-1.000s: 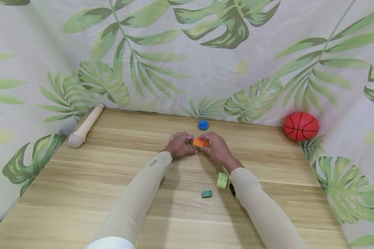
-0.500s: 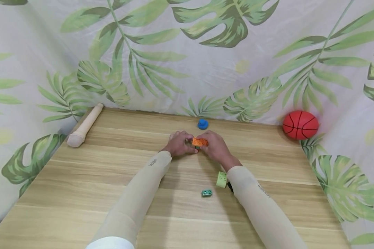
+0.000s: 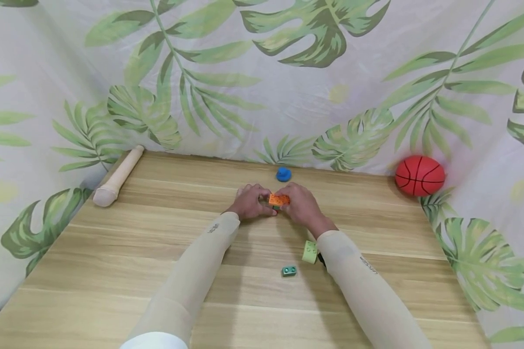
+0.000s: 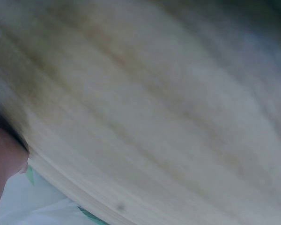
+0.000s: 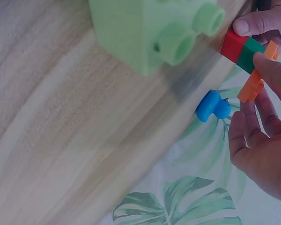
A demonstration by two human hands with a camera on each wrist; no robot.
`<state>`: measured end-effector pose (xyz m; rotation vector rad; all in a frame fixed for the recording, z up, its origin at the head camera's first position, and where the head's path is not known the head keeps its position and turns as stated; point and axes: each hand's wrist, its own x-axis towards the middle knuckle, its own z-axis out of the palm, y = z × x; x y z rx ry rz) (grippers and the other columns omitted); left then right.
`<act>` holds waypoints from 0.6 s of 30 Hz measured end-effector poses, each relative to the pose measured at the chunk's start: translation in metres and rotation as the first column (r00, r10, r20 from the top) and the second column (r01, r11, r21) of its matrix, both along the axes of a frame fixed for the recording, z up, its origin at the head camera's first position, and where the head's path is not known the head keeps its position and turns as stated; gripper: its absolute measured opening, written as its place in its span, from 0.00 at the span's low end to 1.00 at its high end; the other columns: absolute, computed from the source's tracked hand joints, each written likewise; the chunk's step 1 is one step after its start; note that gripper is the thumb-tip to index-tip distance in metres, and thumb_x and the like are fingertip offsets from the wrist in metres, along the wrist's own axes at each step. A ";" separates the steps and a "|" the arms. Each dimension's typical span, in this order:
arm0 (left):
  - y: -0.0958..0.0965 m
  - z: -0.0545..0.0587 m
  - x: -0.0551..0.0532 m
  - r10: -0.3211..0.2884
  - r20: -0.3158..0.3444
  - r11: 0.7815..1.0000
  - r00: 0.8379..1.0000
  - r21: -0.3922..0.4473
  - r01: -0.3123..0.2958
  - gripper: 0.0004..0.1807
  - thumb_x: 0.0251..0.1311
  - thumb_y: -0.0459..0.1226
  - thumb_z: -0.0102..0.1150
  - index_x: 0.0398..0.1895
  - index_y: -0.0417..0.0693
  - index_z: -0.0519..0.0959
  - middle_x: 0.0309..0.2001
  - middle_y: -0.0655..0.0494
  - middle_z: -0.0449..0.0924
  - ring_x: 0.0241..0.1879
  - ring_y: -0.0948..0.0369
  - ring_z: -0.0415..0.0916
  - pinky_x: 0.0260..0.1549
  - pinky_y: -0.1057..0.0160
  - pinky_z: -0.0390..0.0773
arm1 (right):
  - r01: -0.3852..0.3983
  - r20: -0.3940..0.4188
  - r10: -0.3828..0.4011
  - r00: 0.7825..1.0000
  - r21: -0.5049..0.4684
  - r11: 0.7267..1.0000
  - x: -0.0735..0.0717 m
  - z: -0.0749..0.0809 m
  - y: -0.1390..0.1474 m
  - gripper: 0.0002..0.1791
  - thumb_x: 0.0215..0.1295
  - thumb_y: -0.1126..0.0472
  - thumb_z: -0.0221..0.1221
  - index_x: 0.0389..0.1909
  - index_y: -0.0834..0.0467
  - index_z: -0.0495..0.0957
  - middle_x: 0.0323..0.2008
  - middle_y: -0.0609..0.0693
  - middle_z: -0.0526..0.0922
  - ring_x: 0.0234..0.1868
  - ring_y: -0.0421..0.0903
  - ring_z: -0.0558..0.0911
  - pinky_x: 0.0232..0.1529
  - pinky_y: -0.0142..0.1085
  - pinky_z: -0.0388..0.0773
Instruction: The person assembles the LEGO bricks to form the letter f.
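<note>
Both hands meet over the middle of the table on a small stack of toy building bricks. An orange brick (image 3: 278,199) with studs tops the stack, a green brick (image 5: 249,54) sits under it and a red brick (image 5: 234,46) is at the bottom. My left hand (image 3: 252,202) grips the red brick, thumb (image 5: 250,24) against its side in the right wrist view. The right hand (image 3: 303,206) pinches the orange brick, its thumb at the seam with the green one. In the left wrist view only part of a hand (image 4: 7,152) shows at the edge.
Behind the hands sits a blue toy duck (image 3: 283,174). Nearer lie a light green brick (image 3: 309,252), a teal brick (image 3: 289,271) and a dark object (image 3: 321,260) partly under the right sleeve. A wooden microphone-shaped toy (image 3: 119,177) lies left; a red ball (image 3: 420,176) rests right.
The right hand and forearm have shifted slightly left, and the fingers sit closer over the orange brick. The left hand stays nearly still, and the loose bricks lie where they were.
</note>
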<state>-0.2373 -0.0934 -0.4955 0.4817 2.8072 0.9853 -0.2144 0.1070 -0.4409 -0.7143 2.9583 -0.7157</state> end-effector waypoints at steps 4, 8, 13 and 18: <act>-0.001 0.000 0.000 -0.005 0.000 1.000 1.000 -0.011 0.006 0.20 0.55 0.53 0.82 0.47 0.57 0.88 0.56 0.53 0.83 0.57 0.51 0.71 0.60 0.49 0.61 | -0.005 0.006 0.005 1.000 -0.004 1.000 0.001 0.001 0.000 0.20 0.63 0.69 0.74 0.56 0.59 0.89 0.54 0.56 0.88 0.55 0.55 0.86 0.63 0.50 0.82; -0.003 0.000 0.000 -0.021 0.016 1.000 1.000 -0.011 0.021 0.21 0.55 0.55 0.81 0.48 0.58 0.89 0.59 0.53 0.83 0.58 0.51 0.71 0.61 0.49 0.61 | -0.013 0.007 0.013 1.000 -0.006 1.000 0.002 0.001 0.000 0.20 0.62 0.70 0.75 0.56 0.59 0.89 0.53 0.56 0.88 0.53 0.54 0.86 0.61 0.49 0.83; -0.006 0.002 -0.001 -0.039 0.050 0.999 0.998 0.034 0.038 0.21 0.58 0.56 0.78 0.49 0.58 0.89 0.59 0.54 0.84 0.59 0.51 0.71 0.62 0.47 0.60 | -0.009 0.014 0.009 1.000 -0.010 1.000 0.003 0.003 0.000 0.20 0.62 0.69 0.74 0.56 0.58 0.90 0.54 0.56 0.88 0.53 0.55 0.86 0.60 0.50 0.83; -0.009 0.005 -0.004 -0.070 0.087 0.982 0.994 0.183 0.053 0.21 0.62 0.51 0.77 0.54 0.54 0.87 0.57 0.55 0.88 0.61 0.53 0.78 0.66 0.47 0.61 | -0.004 0.013 0.004 1.000 -0.013 1.000 0.003 0.004 0.000 0.20 0.63 0.70 0.74 0.56 0.59 0.89 0.54 0.57 0.88 0.55 0.56 0.86 0.61 0.51 0.83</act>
